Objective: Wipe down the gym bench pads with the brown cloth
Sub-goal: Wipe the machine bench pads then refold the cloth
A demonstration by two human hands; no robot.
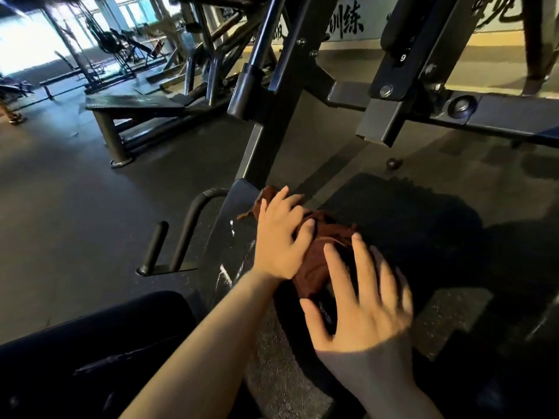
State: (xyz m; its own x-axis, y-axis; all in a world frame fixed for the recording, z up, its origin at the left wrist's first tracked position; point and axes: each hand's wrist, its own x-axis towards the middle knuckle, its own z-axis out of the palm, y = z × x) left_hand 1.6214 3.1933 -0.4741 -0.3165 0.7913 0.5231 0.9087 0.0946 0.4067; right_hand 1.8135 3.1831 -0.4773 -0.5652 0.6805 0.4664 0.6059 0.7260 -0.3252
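Both hands are laid on the cloth [320,252], which is bunched on the dark pad [408,225] in the lower middle of the view. The left hand [282,237] is pressed onto the cloth's far left part, its fingers spread and bent down over the folds, the thumb set against the fabric; whether the cloth is truly clutched or only pressed cannot be told. The right hand [363,294] is held nearer the camera, its fingers straight and splayed, the fingertips reaching the cloth's near right edge; the palm is seen over the pad, and it is blurred. The cloth is thus found between the two hands, mostly under the left one, with a brown corner showing beyond the left fingers and a crumpled ridge showing between the two hands.

White streaks are seen on the surface just left of the left wrist. A curved black handle [181,234] is fixed to the machine's left side, well apart from the hands. A slanted black frame post [269,116] rises from just beyond the cloth. A second bench [136,105] is seen on the floor [60,207] farther back on the left. A dark-clothed leg [90,343] is seen at the lower left.
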